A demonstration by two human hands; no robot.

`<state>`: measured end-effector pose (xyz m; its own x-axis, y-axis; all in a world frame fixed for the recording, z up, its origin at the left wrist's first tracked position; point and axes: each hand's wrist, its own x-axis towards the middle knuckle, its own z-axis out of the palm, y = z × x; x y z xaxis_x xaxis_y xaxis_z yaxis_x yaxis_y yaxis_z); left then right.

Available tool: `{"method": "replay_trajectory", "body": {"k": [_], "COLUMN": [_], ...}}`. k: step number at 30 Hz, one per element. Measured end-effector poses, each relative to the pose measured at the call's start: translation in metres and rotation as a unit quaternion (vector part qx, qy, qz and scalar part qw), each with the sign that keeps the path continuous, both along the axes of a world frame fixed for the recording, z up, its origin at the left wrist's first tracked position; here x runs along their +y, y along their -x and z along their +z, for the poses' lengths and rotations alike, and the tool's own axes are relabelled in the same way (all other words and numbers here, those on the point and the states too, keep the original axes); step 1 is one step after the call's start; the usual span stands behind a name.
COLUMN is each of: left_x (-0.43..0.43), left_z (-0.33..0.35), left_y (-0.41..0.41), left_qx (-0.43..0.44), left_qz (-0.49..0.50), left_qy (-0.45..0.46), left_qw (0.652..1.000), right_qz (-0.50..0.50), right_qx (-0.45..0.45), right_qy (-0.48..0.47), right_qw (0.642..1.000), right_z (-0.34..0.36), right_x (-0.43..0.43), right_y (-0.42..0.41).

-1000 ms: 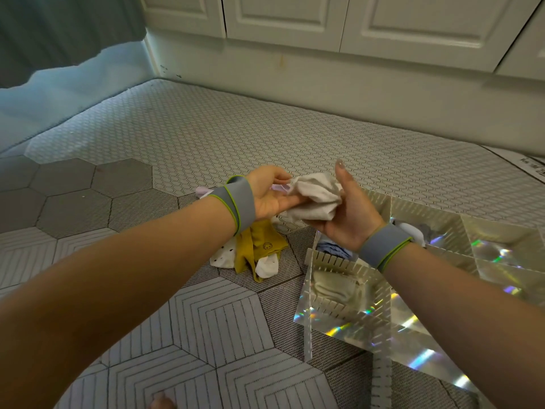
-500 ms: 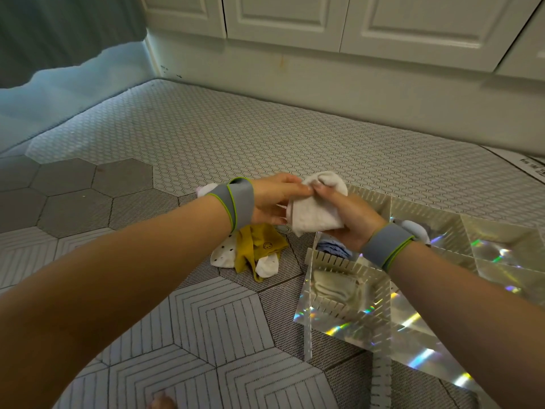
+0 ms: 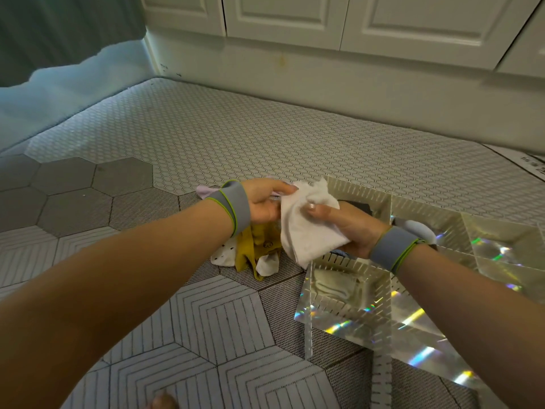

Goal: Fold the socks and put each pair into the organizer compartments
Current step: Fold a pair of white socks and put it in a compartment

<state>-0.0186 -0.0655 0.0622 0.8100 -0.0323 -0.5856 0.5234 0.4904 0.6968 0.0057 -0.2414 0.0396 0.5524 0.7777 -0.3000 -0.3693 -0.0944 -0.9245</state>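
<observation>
Head view, L to R. Hex-pattern floor mat (image 3: 88, 261) fills the left and bottom of frame. Left hand (image 3: 262, 202), centre frame, pinches the upper left edge of the white sock pair (image 3: 306, 231) w/ curled fingertips. Below it, lower centre, the unsorted pile lies on the mat: mustard socks (image 3: 259, 249), a dotted white one (image 3: 224, 256), a bit of lilac (image 3: 206, 190) behind the wrist. The white pair is held in the air betw. both hands, just left of the organizer (image 3: 351, 262) and above its near left corner. It's bunched at top and flat below. Right hand (image 3: 345, 228) grasps it from the right, thumb pressed on the front and fingers wrapped behind.

Step, as I read it: mid-fold, tucking the bundle shut; not yet stowed. Right of centre, the nearest compartment holds a cream folded pair (image 3: 336, 287); a dark item (image 3: 361, 206) and a grey-blue pair (image 3: 418, 231) sit in cells farther back.

Next prob. needs the fold finished tight so it won't spring open, then a drop into a free cell at right, e.g. the shiny one (image 3: 501, 243).
</observation>
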Motion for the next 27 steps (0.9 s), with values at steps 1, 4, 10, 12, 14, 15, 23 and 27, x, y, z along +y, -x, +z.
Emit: {"method": "replay_trajectory", "body": {"k": [1, 4, 10, 12, 14, 15, 23, 27], "left_x": [-0.001, -0.001, -0.005, -0.01, -0.016, -0.019, -0.032, -0.037], "left_z": [0.004, 0.012, 0.021, 0.023, 0.025, 0.026, 0.031, 0.031], "left_y": [-0.001, 0.0, 0.0, 0.002, 0.005, 0.008, 0.017, 0.017], "left_qx": [-0.016, -0.067, -0.136, -0.167, -0.217, -0.243, -0.286, -0.265], "left_qz": [0.004, 0.02, 0.025, -0.019, -0.076, -0.11, -0.286, -0.302], "left_qy": [-0.01, -0.016, -0.061, -0.122, -0.215, -0.28, -0.555, -0.596], "left_qw": [1.0, 0.997, 0.989, 0.978, 0.949, 0.922, 0.727, 0.695], "right_qz": [-0.004, -0.025, -0.094, -0.114, -0.126, -0.13, -0.159, -0.121], "right_qx": [0.004, 0.02, 0.034, 0.052, 0.062, 0.069, 0.226, 0.249], "right_qy": [0.01, 0.031, 0.09, 0.112, 0.124, 0.119, -0.032, -0.045], "right_qw": [1.0, 0.999, 0.991, 0.986, 0.982, 0.982, 0.961, 0.96], "right_z": [-0.001, -0.001, -0.006, -0.007, -0.007, -0.005, 0.006, 0.007], "right_x": [0.0, -0.001, 0.001, 0.002, 0.003, 0.003, -0.019, -0.029], "right_y": [-0.001, -0.001, -0.001, -0.001, -0.001, -0.001, -0.016, -0.019]}}
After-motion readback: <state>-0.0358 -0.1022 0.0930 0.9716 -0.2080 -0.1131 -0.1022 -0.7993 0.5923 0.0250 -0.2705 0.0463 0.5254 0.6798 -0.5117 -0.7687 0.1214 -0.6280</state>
